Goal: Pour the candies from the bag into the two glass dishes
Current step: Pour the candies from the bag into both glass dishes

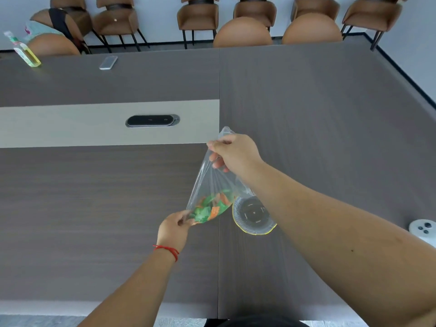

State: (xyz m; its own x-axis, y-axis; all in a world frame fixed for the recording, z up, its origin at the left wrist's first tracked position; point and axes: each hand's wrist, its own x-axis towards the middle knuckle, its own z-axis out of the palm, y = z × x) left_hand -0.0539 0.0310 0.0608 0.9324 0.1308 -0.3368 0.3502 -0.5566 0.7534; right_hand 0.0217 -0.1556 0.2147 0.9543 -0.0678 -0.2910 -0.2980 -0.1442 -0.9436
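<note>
A clear plastic bag (213, 182) hangs above the table with green and orange candies (210, 207) gathered in its lower end. My right hand (236, 154) grips the bag's top. My left hand (174, 228) pinches its bottom corner. One glass dish (253, 214) with a yellowish rim stands on the table just right of the bag's lower end, partly hidden by my right forearm. It looks empty. A second dish is not visible.
The grey wooden table (94, 197) has a black cable hatch (152, 120) set in a pale strip. A phone (108, 62) and a small bottle (27, 54) lie at the far left. A white device (423, 228) sits at the right edge. Brown chairs (198, 15) line the far side.
</note>
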